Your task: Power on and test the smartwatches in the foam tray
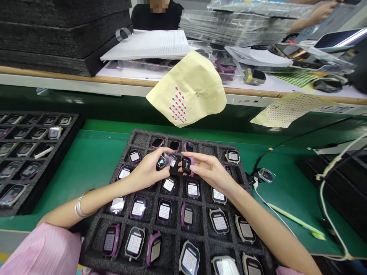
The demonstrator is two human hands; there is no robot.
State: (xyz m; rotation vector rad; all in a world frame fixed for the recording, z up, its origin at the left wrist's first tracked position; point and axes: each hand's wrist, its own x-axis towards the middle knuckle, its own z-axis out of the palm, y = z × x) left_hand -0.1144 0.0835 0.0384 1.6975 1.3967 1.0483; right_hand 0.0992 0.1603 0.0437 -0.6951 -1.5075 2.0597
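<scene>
Over a black foam tray (173,238), my left hand (153,166) is closed around a purple smartwatch body (163,161) with a lit dial. My right hand (205,168) pinches a second purple smartwatch (187,165), its dial also lit, a short gap to the right of the first. Below them, strapless watches with purple or silver cases sit in the tray's compartments, many with white text screens, such as a purple one (164,210) and a silver one (219,221). Near the far edge, a few watches have dark screens (174,146). My forearms hide parts of the tray.
A second watch tray (69,128) lies at the left. Yellow sticker sheets (200,88) hang from the shelf edge, which holds papers (155,44) and black foam blocks (63,38). Cables (323,191) and a light-green stick (295,217) are at the right. A person (157,17) sits opposite.
</scene>
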